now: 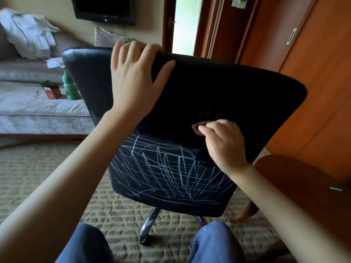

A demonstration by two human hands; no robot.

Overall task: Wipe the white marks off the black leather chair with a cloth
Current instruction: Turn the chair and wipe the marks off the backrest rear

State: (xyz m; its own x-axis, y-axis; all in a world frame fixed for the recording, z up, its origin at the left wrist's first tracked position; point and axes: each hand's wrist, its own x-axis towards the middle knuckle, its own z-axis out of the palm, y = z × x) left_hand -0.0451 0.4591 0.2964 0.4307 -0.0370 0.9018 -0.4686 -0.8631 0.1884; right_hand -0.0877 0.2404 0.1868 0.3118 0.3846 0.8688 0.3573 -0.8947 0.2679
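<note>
The black leather chair (237, 95) fills the middle of the view, its back turned toward me. White scribbled marks (167, 173) cover the lower half of the back; the upper half is plain black. My left hand (133, 76) grips the top edge of the chair back, fingers curled over it. My right hand (224, 143) presses against the back at mid-height, just right of the marks, pinching a small dark cloth (196, 128) that pokes out past the fingertips. Most of the cloth is hidden under the hand.
The chair's chrome base (148, 226) stands on a woven carpet (47, 177). A grey sofa (38, 111) at left carries a green bottle (71, 88) and a small red box (52, 91). A round wooden table (303, 183) sits close at right, with wooden wardrobe doors (313, 63) behind.
</note>
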